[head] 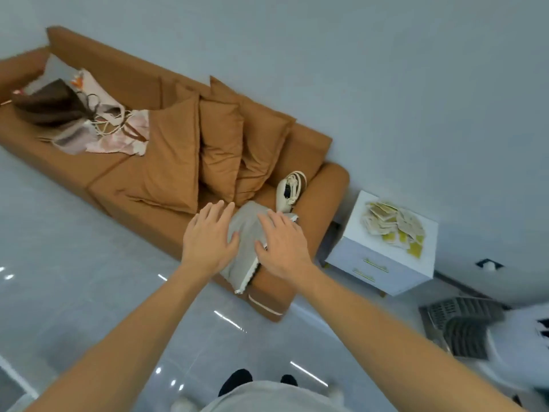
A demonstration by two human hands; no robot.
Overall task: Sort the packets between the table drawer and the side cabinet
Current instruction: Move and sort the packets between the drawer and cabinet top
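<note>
Hands: left hand (pixel 208 239) and right hand (pixel 280 243) both reach forward with fingers straight and spread, grasping nothing; each lies flat over the grey cushion (pixel 245 251).
Grey cushion: on the near right end of the sofa (pixel 98 171) seat, zipper edge hanging toward the floor; contact looks like a flat press, not a grip.
Sofa, farther: brown pillows (pixel 190 150) piled mid-seat; a bag (pixel 289 188) against the right armrest; clothing and cords at the far left end.
Packets: heap of packets (pixel 392 227), pale and yellow-green, on the top of the side cabinet (pixel 377 266), spread toward its back and right edges. None in either hand.
Side cabinet: white, just beside the sofa's right arm; both drawer fronts appear closed.
Table drawer: not in view.
Step in hand (judgement): sorting not yet begun on the packets; hands are busy at the cushion, well apart from the heap.
Next move calls for (judgement): lifting off the cushion, turning right to the cabinet top, then pinching a few packets from the heap's near edge. Loose, overlapping packets may slide off the top.
</note>
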